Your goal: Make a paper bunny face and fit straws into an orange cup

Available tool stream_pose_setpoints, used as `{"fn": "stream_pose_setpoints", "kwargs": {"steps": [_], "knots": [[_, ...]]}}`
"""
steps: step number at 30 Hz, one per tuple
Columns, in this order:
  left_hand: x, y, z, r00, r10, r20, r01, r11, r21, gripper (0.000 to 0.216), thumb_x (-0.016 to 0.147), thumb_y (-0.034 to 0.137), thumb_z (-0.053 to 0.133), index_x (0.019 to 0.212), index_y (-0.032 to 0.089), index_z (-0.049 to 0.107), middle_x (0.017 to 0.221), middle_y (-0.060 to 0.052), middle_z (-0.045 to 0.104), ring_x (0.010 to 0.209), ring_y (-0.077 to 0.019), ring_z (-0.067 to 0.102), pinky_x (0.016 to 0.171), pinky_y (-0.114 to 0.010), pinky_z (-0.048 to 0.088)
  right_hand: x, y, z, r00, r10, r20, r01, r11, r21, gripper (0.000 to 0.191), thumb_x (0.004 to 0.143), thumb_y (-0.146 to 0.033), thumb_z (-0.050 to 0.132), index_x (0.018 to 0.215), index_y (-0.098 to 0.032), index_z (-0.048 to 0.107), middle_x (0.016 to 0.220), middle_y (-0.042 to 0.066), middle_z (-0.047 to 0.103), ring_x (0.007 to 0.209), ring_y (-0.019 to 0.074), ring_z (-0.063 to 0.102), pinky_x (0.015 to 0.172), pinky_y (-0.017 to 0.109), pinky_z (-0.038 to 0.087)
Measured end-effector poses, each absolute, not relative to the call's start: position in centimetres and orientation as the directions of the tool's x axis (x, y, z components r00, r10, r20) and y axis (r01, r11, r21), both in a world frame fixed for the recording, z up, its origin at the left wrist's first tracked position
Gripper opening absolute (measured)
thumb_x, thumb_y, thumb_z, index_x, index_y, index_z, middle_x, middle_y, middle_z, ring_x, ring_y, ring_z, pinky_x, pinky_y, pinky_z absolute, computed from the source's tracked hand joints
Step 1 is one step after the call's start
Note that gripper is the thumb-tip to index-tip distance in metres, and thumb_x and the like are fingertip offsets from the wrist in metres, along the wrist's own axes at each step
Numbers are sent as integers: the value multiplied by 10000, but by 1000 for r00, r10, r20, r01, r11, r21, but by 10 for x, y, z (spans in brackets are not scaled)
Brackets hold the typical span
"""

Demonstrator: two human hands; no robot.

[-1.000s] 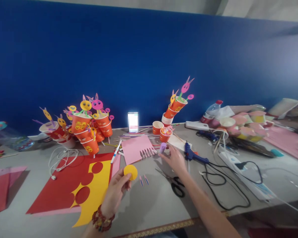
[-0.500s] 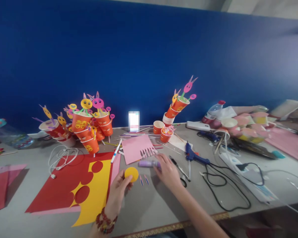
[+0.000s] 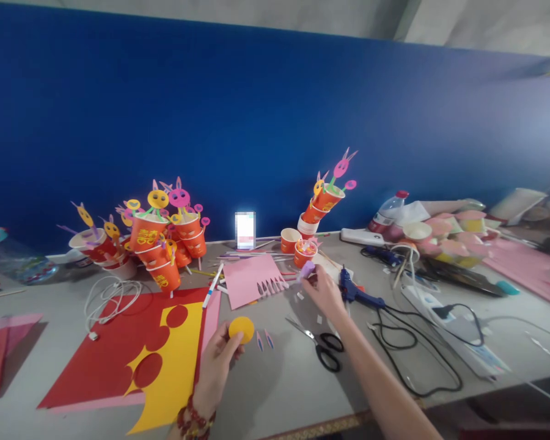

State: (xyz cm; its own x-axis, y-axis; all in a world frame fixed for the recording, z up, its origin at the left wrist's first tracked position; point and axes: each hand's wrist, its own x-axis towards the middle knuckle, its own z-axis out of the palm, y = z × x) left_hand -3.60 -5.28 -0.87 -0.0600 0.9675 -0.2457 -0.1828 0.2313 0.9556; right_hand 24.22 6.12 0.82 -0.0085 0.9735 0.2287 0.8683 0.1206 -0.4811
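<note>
Yellow paper, cut as a small disc (image 3: 241,330), is pinched at its lower edge between thumb and fingers of the left hand (image 3: 222,348), held above the grey surface (image 3: 275,391); it could be creased if pressed too hard, or dropped if the grip were slackened. A lilac object (image 3: 307,269), its kind hard to tell, is grasped by the fingertips of the right hand (image 3: 324,290), and could be let slip, since only its end seems to be held. Two ear-shaped slips (image 3: 264,340) are left loose just beside the disc and might be scattered by a careless brush of the left hand. The scissors (image 3: 308,334) lie with blades parted near the right forearm, so they could be nudged. The glue gun (image 3: 365,295) sits close by the right wrist; whether it is heated cannot be told, but a burn might be caused by contact. The leaning cup stack (image 3: 313,214) could be toppled by a bump.
</note>
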Motion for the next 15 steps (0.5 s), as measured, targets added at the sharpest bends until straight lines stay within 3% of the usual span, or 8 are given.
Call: {"fn": "stream_pose_setpoints", "kwargs": {"steps": [4, 10, 12, 15], "knots": [[-35, -54, -10, -44, 971, -235, -206, 222, 953, 327, 782, 476, 733, 786, 179, 598, 615, 33, 574, 554, -92, 475, 504, -181, 339, 248, 75, -1, 11, 982, 190, 852, 91, -516, 164, 860, -320, 547, 969, -210, 495, 759, 29, 723, 704, 217, 706, 610, 260, 472], [-37, -54, -10, -47, 970, -237, -205, 223, 953, 318, 783, 472, 730, 822, 178, 615, 609, 31, 580, 543, -89, 470, 496, -181, 334, 247, 78, -7, 29, 981, 193, 860, 74, -505, 264, 818, -343, 579, 1025, -186, 530, 766, 46, 710, 720, 242, 686, 637, 288, 466], [-37, -54, -10, -49, 969, -243, -201, 228, 953, 321, 782, 475, 728, 826, 178, 615, 609, 32, 578, 550, -93, 477, 503, -184, 340, 249, 75, -3, 32, 979, 203, 860, 77, -504, 377, 793, -375, 615, 1105, -181, 528, 861, 59, 717, 737, 238, 682, 650, 291, 471], [-38, -53, -9, -53, 968, -246, -194, 231, 953, 326, 784, 480, 722, 831, 178, 611, 613, 31, 579, 556, -101, 483, 502, -190, 337, 246, 57, 3, 101, 962, 254, 864, 42, -502, 532, 810, -438, 600, 1256, -181, 464, 1159, 123, 655, 775, 235, 668, 667, 316, 479]]}}
